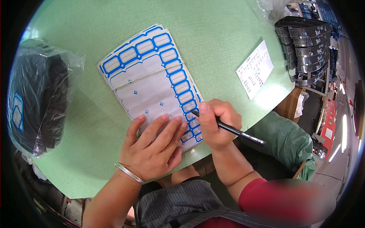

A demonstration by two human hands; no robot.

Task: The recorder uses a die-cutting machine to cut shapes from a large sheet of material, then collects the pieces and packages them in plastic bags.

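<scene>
A stack of label sheets (137, 95) with blue-bordered stickers lies at a slant on the green table. Many stickers are peeled away from the top sheet, leaving bare backing; a column remains along its right side and a row at its top. My left hand (154, 146) lies flat on the lower part of the sheet, fingers spread, a silver bangle on the wrist. In my right hand (218, 123) is a black pen (241, 133), its tip at a sticker in the right column. The lower stickers in that column bear handwriting.
A white handwritten note (255, 70) lies to the right on the green table (213, 41). At the left edge sits a clear plastic bag (40, 98) with black contents and blue-bordered stickers. Black curved pieces (308, 47) are stacked at the far right, above a green sack (281, 136).
</scene>
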